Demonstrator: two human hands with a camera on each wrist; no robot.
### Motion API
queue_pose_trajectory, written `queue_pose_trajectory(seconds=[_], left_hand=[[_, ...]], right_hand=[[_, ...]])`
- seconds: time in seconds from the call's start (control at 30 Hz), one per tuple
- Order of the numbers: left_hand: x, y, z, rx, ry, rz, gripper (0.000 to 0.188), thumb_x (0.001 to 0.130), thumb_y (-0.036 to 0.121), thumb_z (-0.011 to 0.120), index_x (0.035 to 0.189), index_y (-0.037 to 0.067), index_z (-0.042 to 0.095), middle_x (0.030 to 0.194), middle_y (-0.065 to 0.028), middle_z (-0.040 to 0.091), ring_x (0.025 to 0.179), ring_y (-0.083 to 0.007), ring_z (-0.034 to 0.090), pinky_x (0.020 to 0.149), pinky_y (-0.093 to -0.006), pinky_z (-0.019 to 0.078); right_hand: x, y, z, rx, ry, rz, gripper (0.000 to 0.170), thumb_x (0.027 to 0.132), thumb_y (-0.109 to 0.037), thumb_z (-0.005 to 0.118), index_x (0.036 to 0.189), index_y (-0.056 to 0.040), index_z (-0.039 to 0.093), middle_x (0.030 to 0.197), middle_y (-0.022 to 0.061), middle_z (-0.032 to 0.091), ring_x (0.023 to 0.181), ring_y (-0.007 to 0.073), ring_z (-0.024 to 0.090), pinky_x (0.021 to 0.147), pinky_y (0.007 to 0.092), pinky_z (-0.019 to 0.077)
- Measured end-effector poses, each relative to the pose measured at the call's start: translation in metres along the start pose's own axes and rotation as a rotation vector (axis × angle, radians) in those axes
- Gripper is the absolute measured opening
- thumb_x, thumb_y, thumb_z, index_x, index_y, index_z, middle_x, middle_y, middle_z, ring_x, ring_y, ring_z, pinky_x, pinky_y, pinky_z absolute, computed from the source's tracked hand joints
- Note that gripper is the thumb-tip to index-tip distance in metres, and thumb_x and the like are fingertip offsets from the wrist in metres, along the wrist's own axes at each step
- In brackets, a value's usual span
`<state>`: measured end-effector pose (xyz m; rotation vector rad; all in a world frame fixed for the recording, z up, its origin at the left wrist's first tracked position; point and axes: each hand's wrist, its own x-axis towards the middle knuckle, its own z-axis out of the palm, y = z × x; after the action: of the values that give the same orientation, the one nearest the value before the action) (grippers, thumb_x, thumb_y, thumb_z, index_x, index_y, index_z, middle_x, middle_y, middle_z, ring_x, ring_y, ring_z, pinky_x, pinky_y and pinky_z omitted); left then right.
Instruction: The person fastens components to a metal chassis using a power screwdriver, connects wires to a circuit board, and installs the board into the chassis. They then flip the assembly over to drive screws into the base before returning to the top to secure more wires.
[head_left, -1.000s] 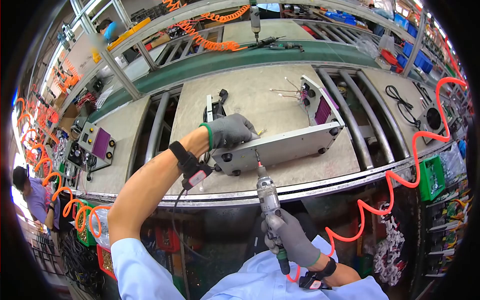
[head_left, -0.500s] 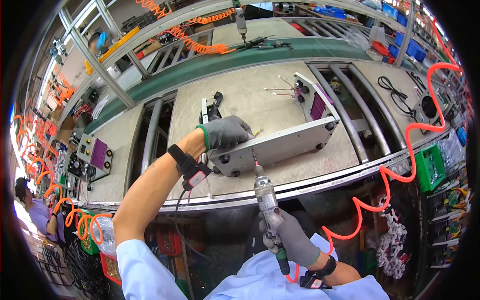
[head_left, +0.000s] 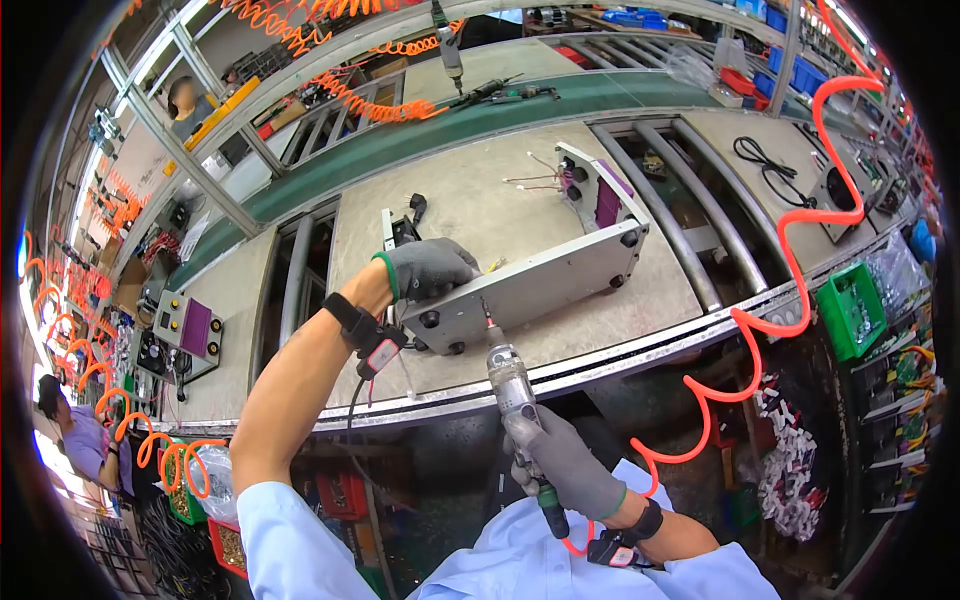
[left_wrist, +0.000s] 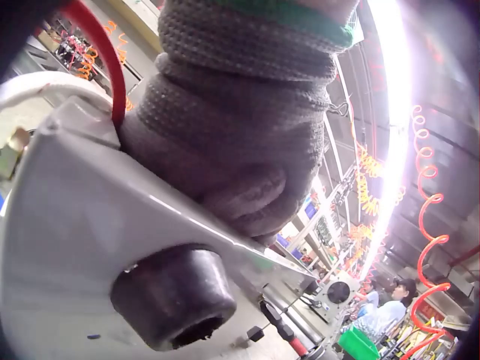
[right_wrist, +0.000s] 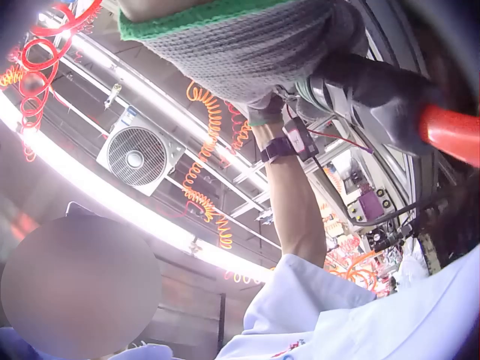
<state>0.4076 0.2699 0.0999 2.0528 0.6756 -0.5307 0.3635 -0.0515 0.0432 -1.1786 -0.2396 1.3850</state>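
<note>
A grey metal casing [head_left: 540, 283] stands on its side on the bench, its underside with black rubber feet facing me. My gloved left hand [head_left: 432, 270] grips its upper edge near the left end; in the left wrist view the fingers [left_wrist: 247, 196] curl over that edge beside a black rubber foot [left_wrist: 176, 296]. Held in my gloved right hand [head_left: 570, 462] is an air screwdriver [head_left: 512, 382], pointing up and away, with its bit tip right at the underside near my left hand. In the right wrist view the glove [right_wrist: 247, 56] hides most of the tool.
The casing's end panel with a purple face [head_left: 608, 195] stands at its far right, loose wires beside it. Metal rollers [head_left: 665, 215] flank the work board [head_left: 470, 200]. A red coiled air hose [head_left: 740, 350] runs right; a green bin [head_left: 852, 310] sits there. Another unit [head_left: 187, 335] stands left.
The head view has shifted, so the bench and casing sit further left in it. Both hands keep their holds, and the screwdriver's bit stays at the same part of the underside.
</note>
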Motion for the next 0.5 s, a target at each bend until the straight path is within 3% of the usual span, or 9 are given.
queue_pose_trajectory(seconds=[0.07,0.17,0.2,0.3,0.37,0.5], left_hand=[[-0.004,0.003,0.002,0.112,0.071,0.038,0.025,0.092,0.027,0.070,0.098,0.003,0.074,0.066,0.0018,0.059,0.054,-0.0075,0.049,0.049,-0.0258,0.0380],[-0.010,-0.009,0.032,0.350,0.740,0.553,0.025,0.092,0.023,0.070,0.098,-0.001,0.072,0.072,-0.0073,0.066,0.062,-0.0154,0.060,0.059,-0.0312,0.0481],[-0.036,0.009,0.049,0.247,0.805,0.585,0.021,0.092,0.018,0.069,0.099,-0.002,0.071,0.081,-0.0153,0.070,0.074,-0.0211,0.068,0.069,-0.0357,0.0533],[-0.060,0.005,0.098,0.163,0.757,0.626,0.014,0.090,0.014,0.070,0.099,0.004,0.073,0.083,-0.0166,0.071,0.076,-0.0256,0.070,0.070,-0.0371,0.0540],[-0.039,-0.022,0.139,0.342,0.783,0.642,0.015,0.087,0.017,0.072,0.098,0.007,0.073,0.086,-0.0152,0.069,0.077,-0.0310,0.070,0.069,-0.0396,0.0547],[-0.009,-0.049,0.184,0.466,0.843,0.397,0.014,0.087,0.020,0.072,0.098,0.011,0.074,0.089,-0.0122,0.067,0.078,-0.0348,0.068,0.070,-0.0426,0.0549]], right_hand=[[-0.002,0.001,-0.009,-0.032,0.007,-0.013,0.034,0.099,-0.036,0.062,0.108,-0.0055,0.051,0.075,0.0034,0.052,0.054,0.0105,0.052,0.046,0.0270,0.0441],[-0.013,0.004,-0.034,-0.104,0.063,-0.006,0.036,0.096,-0.034,0.066,0.112,-0.0043,0.053,0.069,0.0008,0.054,0.053,0.0084,0.055,0.047,0.0260,0.0463],[-0.020,0.005,-0.042,-0.159,0.106,0.013,0.037,0.096,-0.033,0.067,0.113,-0.0041,0.053,0.070,0.0009,0.054,0.053,0.0082,0.055,0.046,0.0258,0.0461],[-0.032,0.012,-0.066,-0.222,0.210,0.044,0.032,0.095,-0.029,0.067,0.110,-0.0044,0.053,0.072,0.0010,0.054,0.053,0.0077,0.055,0.046,0.0252,0.0452],[-0.036,0.017,-0.078,-0.232,0.259,0.038,0.026,0.096,-0.026,0.064,0.108,-0.0051,0.053,0.072,0.0014,0.054,0.053,0.0076,0.053,0.047,0.0252,0.0443],[-0.041,0.022,-0.091,-0.301,0.307,0.075,0.034,0.094,-0.029,0.069,0.111,-0.0036,0.055,0.075,0.0013,0.056,0.054,0.0070,0.056,0.045,0.0256,0.0456]])
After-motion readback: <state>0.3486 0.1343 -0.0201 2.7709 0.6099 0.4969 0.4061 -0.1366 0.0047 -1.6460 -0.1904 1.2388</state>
